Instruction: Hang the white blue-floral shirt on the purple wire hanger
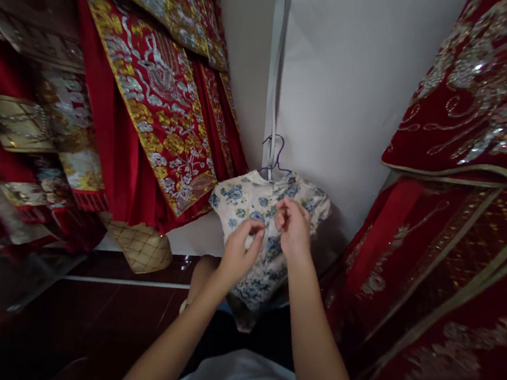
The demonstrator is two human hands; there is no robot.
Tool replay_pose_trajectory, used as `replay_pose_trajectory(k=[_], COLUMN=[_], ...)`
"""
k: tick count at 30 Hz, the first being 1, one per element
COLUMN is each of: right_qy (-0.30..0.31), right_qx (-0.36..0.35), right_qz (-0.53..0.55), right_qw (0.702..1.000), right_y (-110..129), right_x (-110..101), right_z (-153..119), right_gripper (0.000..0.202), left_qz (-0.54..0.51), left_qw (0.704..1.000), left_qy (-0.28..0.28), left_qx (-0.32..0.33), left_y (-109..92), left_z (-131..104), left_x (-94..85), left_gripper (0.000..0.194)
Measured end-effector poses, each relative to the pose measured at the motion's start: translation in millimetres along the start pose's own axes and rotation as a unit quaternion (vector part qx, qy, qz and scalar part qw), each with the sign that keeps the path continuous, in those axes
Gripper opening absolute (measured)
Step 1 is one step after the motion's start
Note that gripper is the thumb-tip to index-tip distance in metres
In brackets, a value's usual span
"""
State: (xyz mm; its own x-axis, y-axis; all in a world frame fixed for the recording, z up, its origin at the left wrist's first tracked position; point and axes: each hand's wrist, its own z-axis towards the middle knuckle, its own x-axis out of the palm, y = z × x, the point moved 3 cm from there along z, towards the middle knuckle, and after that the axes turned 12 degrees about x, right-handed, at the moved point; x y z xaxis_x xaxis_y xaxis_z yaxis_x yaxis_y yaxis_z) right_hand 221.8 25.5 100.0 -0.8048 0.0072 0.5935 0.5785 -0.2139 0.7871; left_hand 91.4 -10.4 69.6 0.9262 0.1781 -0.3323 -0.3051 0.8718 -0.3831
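A short-sleeved white garment with blue flowers (243, 198) hangs on a purple hanger (278, 156) in front of me, with a fastening line down its middle. My left hand (246, 241) is over the left part of the garment, its thumb and fingers curved with a gap between the tips and nothing visible in them. My right hand (293, 224) is just right of the middle line, fingers curled together near the upper part of the garment. Whatever those fingers hold, if anything, is too small to make out.
Red costumes with gold and silver embroidery (156, 81) hang on the left. A beaded dark red garment (483, 100) hangs on the right. Behind the floral garment are a pale wall (344, 72) and a vertical strap (278, 77). The dark tiled floor (121, 309) shows below.
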Motion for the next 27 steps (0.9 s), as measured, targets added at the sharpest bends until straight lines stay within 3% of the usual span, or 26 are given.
replay_pose_trajectory(k=[2,5,9,11,14,20,27], right_qy=[-0.033,-0.073,-0.061,-0.044,-0.041,-0.036,0.001], right_qx=[0.011,0.056,0.101,0.113,0.113,0.12,0.024], right_qz=[0.013,0.028,0.024,0.01,-0.012,-0.127,-0.191], right_qw=[0.999,0.995,0.993,0.993,0.993,0.984,0.981], right_y=[-2,-14,-38,-47,-52,-38,-10], right_x=[-8,-24,-39,-43,-48,-39,-16], right_z=[8,15,13,12,13,30,68], right_gripper=[0.024,0.023,0.023,0.023,0.025,0.035,0.046], left_qz=[0.034,0.063,0.129,0.161,0.196,0.164,0.13], left_qw=[0.998,0.996,0.986,0.979,0.974,0.98,0.979], left_qy=[-0.01,0.004,0.084,0.103,0.098,0.079,0.102], left_qx=[0.048,0.068,0.066,0.064,0.05,0.082,0.115], left_y=[3,28,72,83,83,61,52], left_z=[38,81,109,113,112,111,114], left_x=[-6.4,-1.3,21.9,29.6,31.4,24.3,11.8], left_gripper=[0.012,0.018,0.042,0.039,0.024,0.019,0.019])
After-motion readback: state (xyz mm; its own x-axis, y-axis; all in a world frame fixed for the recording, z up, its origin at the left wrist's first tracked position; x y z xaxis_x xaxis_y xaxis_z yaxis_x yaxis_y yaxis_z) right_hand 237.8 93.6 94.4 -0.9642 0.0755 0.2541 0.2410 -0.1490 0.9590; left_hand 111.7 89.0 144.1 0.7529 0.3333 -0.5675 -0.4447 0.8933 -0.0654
